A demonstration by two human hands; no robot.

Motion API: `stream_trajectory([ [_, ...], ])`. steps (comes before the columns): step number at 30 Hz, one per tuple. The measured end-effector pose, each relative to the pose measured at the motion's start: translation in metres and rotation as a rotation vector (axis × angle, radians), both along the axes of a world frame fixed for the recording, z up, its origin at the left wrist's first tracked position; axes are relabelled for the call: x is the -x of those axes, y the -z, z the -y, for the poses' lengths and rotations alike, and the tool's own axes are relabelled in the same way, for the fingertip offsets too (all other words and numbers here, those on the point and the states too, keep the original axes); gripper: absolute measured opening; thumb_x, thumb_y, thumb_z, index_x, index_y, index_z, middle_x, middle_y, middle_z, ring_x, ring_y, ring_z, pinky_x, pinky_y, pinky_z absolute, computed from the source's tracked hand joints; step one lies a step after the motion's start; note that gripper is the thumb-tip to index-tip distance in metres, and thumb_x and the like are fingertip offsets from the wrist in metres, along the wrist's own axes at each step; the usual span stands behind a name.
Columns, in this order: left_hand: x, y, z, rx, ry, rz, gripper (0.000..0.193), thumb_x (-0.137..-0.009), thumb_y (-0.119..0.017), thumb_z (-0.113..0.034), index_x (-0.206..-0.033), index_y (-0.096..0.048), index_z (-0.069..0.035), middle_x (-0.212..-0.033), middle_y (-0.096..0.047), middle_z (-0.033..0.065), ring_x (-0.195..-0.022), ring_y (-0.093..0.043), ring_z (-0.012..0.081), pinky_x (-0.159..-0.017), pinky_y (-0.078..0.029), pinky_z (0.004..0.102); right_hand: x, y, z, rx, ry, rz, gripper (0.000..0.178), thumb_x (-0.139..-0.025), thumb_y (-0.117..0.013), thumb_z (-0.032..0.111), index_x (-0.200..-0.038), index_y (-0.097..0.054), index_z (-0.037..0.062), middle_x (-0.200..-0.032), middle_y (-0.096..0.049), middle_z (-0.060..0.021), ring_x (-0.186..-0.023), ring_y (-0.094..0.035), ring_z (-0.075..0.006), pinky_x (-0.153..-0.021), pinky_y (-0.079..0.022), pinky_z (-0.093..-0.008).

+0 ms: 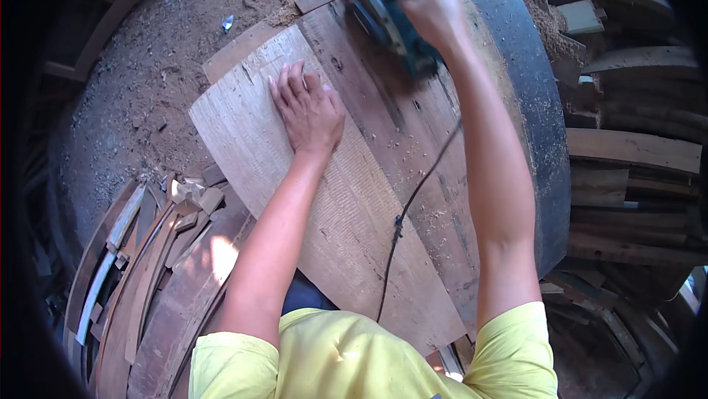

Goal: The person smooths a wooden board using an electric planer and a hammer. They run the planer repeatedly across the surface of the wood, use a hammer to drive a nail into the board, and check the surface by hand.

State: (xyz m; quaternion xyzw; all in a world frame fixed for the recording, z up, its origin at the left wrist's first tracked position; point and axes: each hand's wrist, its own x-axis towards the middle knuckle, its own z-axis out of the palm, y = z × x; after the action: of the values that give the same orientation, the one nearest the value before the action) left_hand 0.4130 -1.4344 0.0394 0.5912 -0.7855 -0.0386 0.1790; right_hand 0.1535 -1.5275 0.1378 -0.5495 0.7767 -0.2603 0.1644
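My right hand (435, 15) is closed around the handle of a teal electric planer (398, 34) at the far side of the worktop. The planer is slightly blurred, and its underside is hidden. A wide, pale wooden board (346, 214) with a rough-sawn face lies slantwise in front of me. On its far part my left hand (306, 108) rests palm down, fingers lightly bent and holding nothing. A black power cord (398, 229) trails across the board toward my body.
Darker planks (413, 148) with scattered shavings lie under the planer. A dark curved panel (531, 104) edges the worktop on the right. Stacked timber (634, 148) stands beyond it. Offcuts (158, 259) pile up at the lower left, and sawdust covers the ground (147, 104) at the far left.
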Motion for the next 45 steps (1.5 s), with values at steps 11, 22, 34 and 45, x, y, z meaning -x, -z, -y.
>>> stream_trajectory([
  [11,-0.004,0.002,-0.005,-0.002,-0.011,0.052,0.029,-0.101,-0.057,-0.022,-0.124,-0.051,-0.007,-0.153,-0.046,0.0175,-0.156,-0.037,0.0405,-0.135,-0.020,0.0658,0.027,-0.044,-0.375,-0.261,0.298,0.208,0.064,-0.078,-0.079,-0.005,-0.141,-0.077,0.0087,-0.121,-0.083,-0.0196,-0.115,-0.081,-0.0286,-0.102,-0.058,-0.0376],
  [22,-0.004,0.000,-0.004,0.000,-0.016,0.052,0.037,-0.099,-0.062,-0.025,-0.124,-0.050,0.000,-0.147,-0.046,0.0199,-0.154,-0.037,0.0416,-0.136,-0.023,0.0657,0.000,-0.022,-0.145,-0.003,0.093,0.074,0.045,-0.079,-0.085,0.012,-0.124,-0.081,0.0072,-0.103,-0.080,-0.0264,-0.097,-0.078,-0.0447,-0.088,-0.062,-0.0472],
  [34,0.001,-0.007,-0.006,0.001,-0.019,-0.026,0.043,-0.097,-0.062,-0.018,-0.138,-0.056,-0.005,-0.145,-0.050,0.0206,-0.152,-0.041,0.0419,-0.135,-0.023,0.0637,-0.003,0.008,0.043,0.106,0.026,0.033,0.032,-0.086,-0.085,0.029,-0.101,-0.081,0.0011,-0.083,-0.080,-0.0198,-0.080,-0.080,-0.0307,-0.075,-0.061,-0.0470],
  [45,-0.005,-0.004,-0.005,0.029,-0.027,0.003,0.035,-0.098,-0.060,-0.018,-0.129,-0.055,-0.001,-0.143,-0.051,0.0228,-0.150,-0.044,0.0445,-0.133,-0.027,0.0664,0.005,-0.020,-0.301,-0.037,0.223,0.186,0.041,-0.087,-0.080,0.006,-0.128,-0.077,0.0016,-0.108,-0.082,-0.0204,-0.102,-0.081,-0.0261,-0.092,-0.060,-0.0387],
])
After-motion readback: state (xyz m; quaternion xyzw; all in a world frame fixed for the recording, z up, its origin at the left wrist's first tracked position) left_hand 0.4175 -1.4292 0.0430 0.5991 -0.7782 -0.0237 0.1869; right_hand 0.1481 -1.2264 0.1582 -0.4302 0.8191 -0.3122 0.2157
